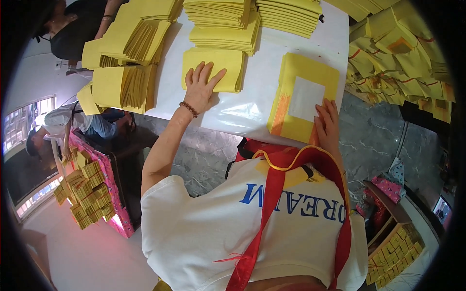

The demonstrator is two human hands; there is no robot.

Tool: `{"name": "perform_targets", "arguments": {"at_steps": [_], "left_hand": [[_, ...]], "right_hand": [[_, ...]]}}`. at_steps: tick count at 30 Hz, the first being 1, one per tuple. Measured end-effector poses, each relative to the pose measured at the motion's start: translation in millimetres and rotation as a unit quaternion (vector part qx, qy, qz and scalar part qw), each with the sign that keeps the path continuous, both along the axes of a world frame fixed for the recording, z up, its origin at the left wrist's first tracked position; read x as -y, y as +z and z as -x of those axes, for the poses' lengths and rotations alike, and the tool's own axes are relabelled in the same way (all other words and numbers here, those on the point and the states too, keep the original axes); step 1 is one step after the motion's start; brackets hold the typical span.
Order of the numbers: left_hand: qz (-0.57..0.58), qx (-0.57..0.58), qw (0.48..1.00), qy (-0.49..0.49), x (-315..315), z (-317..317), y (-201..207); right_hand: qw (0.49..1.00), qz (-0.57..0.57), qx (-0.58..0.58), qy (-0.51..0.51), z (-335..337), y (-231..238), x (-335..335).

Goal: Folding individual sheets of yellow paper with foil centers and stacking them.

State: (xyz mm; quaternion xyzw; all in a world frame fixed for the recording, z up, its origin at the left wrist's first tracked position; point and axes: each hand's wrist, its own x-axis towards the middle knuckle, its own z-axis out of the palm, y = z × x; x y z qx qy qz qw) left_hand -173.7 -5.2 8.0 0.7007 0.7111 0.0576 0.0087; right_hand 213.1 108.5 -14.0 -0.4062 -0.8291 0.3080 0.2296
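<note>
My left hand [200, 91], with a beaded bracelet on its wrist, lies palm down with spread fingers on a small stack of folded yellow paper [226, 60] on the white-covered table [233, 114]. To the right is a larger pile of yellow paper [308, 68], with a white rectangle [306, 99] and an orange patch on its top sheet. My right hand [328, 123] rests on that pile's near right edge, its fingers stretched out and touching the paper. The thumb of this hand is hard to make out. Neither hand grips anything.
Folded yellow bundles [121, 87] line the table's left side, and more stacks [223, 34] stand at the back. Yellow paper pieces [398, 53] are heaped at the far right. Further left, a person [73, 121] is beside a pink-edged table [104, 179] with tied bundles.
</note>
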Motion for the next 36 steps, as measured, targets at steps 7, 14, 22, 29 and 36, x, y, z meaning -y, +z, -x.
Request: {"name": "perform_targets", "arguments": {"at_steps": [7, 14, 22, 29, 36], "left_hand": [[-0.015, 0.031, 0.999, -0.012, -1, 8, -1], [0.016, 0.043, 0.999, -0.022, -7, 2, 47], [-0.125, 0.246, 0.940, -0.202, -14, -113, 39], [-0.053, 0.157, 0.949, -0.267, -12, -170, 16], [-0.046, 0.309, 0.924, -0.220, -25, -163, 17]], "right_hand": [[0.999, -0.016, 0.004, 0.027, -2, 3, -5], [0.998, -0.049, -0.015, 0.023, -3, 2, -7], [0.998, -0.058, -0.032, 0.018, -4, -2, -7], [0.996, 0.012, -0.085, 0.016, -14, -6, -15], [0.934, 0.224, -0.275, -0.034, -21, -9, -22]]}}
